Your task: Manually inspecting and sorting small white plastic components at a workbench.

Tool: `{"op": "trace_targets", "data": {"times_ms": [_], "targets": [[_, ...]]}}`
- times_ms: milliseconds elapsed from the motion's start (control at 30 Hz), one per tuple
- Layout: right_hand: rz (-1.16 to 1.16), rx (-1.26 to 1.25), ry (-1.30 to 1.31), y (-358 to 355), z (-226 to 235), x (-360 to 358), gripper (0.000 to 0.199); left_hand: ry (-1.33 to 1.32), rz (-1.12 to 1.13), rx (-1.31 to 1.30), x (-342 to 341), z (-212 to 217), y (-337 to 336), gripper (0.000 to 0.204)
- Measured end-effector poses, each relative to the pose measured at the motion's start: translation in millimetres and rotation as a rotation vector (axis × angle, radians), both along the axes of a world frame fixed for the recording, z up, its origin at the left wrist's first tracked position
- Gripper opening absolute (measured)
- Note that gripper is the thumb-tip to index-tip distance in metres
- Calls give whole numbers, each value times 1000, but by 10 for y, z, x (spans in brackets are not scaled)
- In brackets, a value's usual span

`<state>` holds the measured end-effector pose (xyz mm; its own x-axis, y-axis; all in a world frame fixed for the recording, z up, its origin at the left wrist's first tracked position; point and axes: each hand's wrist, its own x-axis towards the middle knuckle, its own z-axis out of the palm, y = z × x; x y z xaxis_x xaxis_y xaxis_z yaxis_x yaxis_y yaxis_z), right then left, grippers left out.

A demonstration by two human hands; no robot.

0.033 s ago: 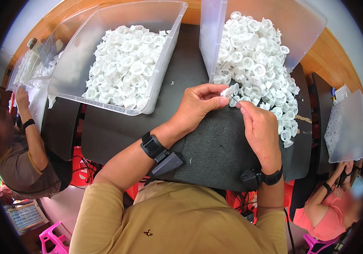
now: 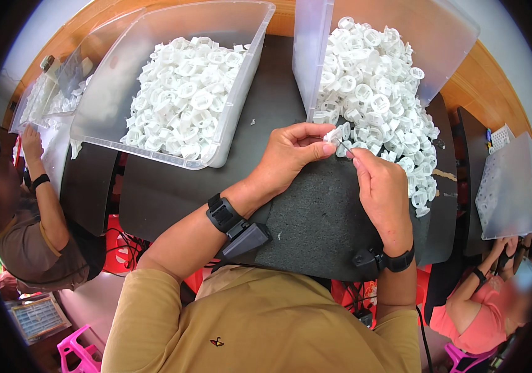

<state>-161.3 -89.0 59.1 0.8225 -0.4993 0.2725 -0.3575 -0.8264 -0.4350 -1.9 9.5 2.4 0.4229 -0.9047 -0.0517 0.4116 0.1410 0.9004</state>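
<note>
The white piece (image 2: 333,136) sits above the dark surface (image 2: 179,193), pinched in the left hand (image 2: 286,156); the right hand (image 2: 381,186) has its grip tight on a thin tool (image 2: 344,147), white parts (image 2: 374,93) heaped beyond.

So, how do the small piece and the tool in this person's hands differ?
The small piece is white and chunky, while the tool looks dark and thin. The piece is in the left hand; the tool is in the right hand. Both are gripped by the fingers.
</note>
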Motion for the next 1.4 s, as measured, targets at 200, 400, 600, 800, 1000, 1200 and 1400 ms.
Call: {"op": "trace_targets", "data": {"times_ms": [200,400,600,800,1000,1200,1400], "targets": [[-4,-5,6,-4,1,4,14,20,-2,2,-3,1,-3,39],[3,-8,-26,-11,-28,10,14,16,-3,-5,-2,-10,-8,39],[5,-9,-26,-2,-25,16,14,26,-3,-5,-5,1,3,39],[15,-16,-33,11,-9,22,13,62,5,-4,-19,-7,5,39],[6,-46,8,35,-36,33,12,-41,12,-8,-58,3,-10,35],[40,21,44,-41,36,-36,13,-45,-9,-6,-21,-12,1,36],[1,66,-55,-77,75,-51,16,41,-98,10,50,0,0,35]]}}
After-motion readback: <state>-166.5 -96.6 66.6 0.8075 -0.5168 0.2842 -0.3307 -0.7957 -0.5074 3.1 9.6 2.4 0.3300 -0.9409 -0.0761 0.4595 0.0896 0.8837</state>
